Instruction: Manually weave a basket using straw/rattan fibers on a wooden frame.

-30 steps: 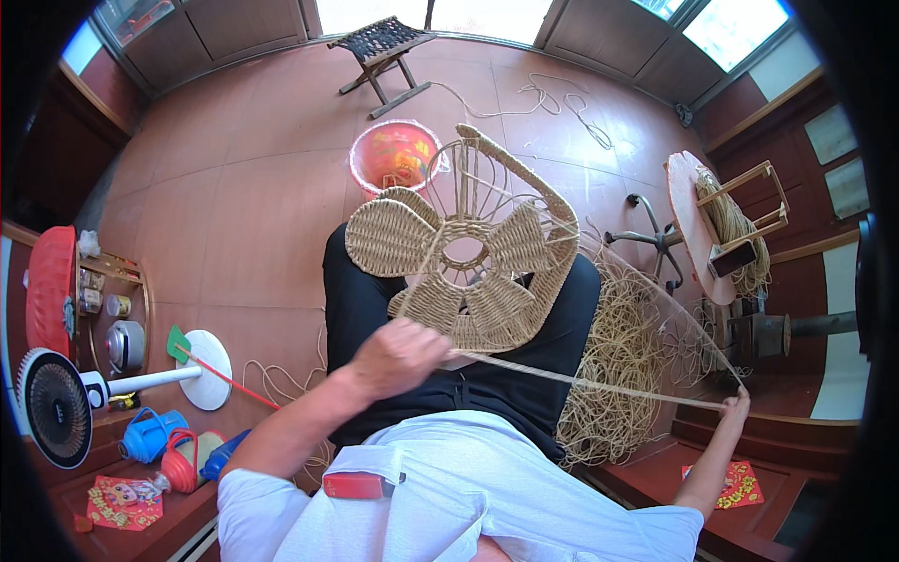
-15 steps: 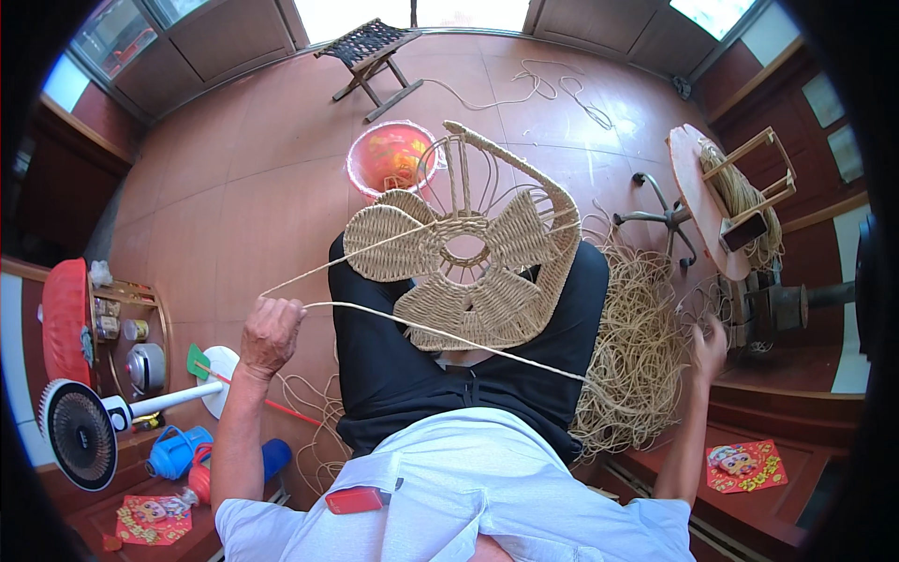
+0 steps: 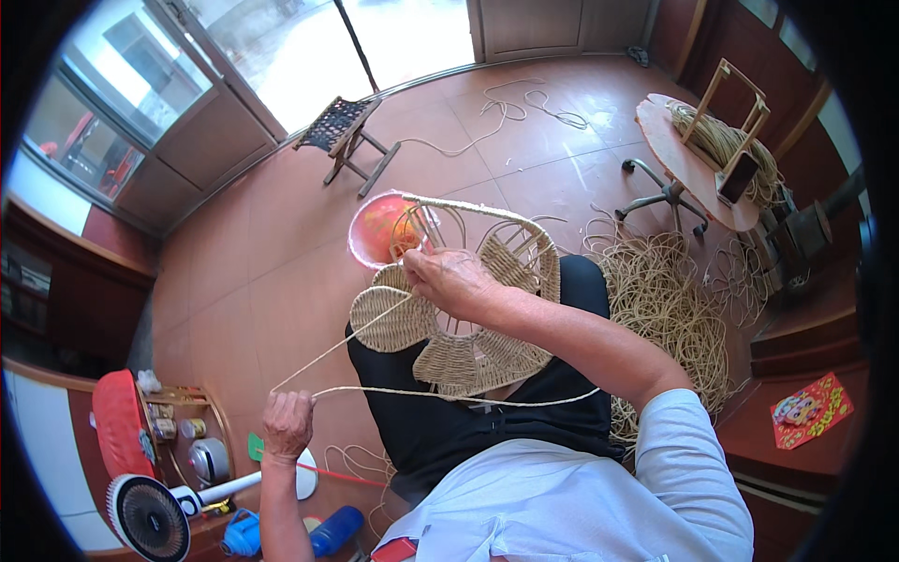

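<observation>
Across my lap lies a flower-shaped woven piece (image 3: 391,323) of tan cord, with petal-like panels, bare spokes at its far side and a round hole in the middle. My left hand (image 3: 288,423), out to the left of my knee, is closed round a tan cord (image 3: 339,352). One length of that cord slants up to the left panels; another crosses my lap to the right. Over the woven piece, my right hand (image 3: 451,281) has its fingers pressed together at the spokes above the left panels. What those fingers pinch is hidden.
Loose cord (image 3: 670,323) lies heaped on the floor by my right leg. Past my knees stand a pink basin (image 3: 367,234) and a folding stool (image 3: 348,140). A round-topped stand (image 3: 660,122) bearing coiled cord is at the far right, a fan (image 3: 150,517) at the near left.
My right hand has swung from the far right onto the woven piece. The left hand still grips the cord. The view has turned, bringing more of the doorway into sight.
</observation>
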`<state>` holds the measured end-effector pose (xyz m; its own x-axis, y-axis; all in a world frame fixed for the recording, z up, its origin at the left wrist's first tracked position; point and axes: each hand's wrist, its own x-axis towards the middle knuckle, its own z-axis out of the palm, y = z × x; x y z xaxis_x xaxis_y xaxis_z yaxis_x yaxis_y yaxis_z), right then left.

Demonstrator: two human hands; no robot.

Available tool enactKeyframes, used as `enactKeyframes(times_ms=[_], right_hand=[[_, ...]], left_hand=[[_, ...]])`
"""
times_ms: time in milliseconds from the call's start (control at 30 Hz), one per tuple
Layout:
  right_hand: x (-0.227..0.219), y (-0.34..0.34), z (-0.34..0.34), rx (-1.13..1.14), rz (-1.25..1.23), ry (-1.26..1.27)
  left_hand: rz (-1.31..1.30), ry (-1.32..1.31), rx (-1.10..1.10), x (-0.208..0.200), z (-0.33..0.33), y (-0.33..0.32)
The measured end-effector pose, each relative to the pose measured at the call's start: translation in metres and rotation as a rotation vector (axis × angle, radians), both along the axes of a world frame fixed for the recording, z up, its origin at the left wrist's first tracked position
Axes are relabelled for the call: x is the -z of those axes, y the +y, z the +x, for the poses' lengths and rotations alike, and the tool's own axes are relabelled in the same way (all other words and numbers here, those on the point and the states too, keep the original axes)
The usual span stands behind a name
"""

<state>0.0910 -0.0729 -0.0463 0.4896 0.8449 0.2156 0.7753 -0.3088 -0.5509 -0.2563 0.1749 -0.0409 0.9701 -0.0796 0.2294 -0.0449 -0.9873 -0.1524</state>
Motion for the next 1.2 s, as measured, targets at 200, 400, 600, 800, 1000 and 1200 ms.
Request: enactKeyframes(times_ms=[200,400,600,800,1000,1200], right_hand=[[-0.005,-0.002,0.007,-0.045,-0.071,0.098],[0.006,0.002,0.007,0.02,-0.017,0.139],[0.011,0.011,-0.005,0.176,0.057,0.06],[0.011,0.022,-0.01,0.188,0.025,-0.084],[0.011,0.027,-0.018,0.237,0.013,-0.079],[0.014,0.03,-0.029,0.268,0.046,-0.079]], left_hand=[[-0.023,-0.062,-0.07,-0.014,0.002,0.041],[0.204,-0.091,-0.24,-0.056,-0.033,0.152],[0.19,-0.013,-0.712,-0.139,-0.108,0.297],[0.348,0.302,-1.038,-0.162,-0.127,0.352],[-0.486,0.381,-0.598,-0.055,0.025,0.121],[-0.841,0.142,-0.335,-0.041,0.106,-0.079]])
